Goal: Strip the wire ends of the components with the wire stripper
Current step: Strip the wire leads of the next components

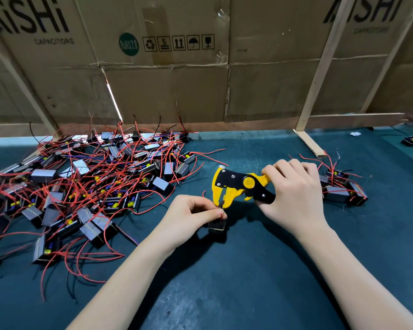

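My right hand (293,194) grips the handles of a yellow and black wire stripper (236,186), its jaws pointing left and down. My left hand (191,215) pinches a short red wire (221,215) just below the jaws. From that wire hangs a small black box component (217,226), close above the mat. The wire's tip reaches into the stripper's jaws; the contact itself is too small to make out.
A big heap of black components with red wires (86,186) covers the left of the dark green mat (248,270). A few more components (343,189) lie right of my right hand. A cardboard wall (200,79) with wooden slats closes the back.
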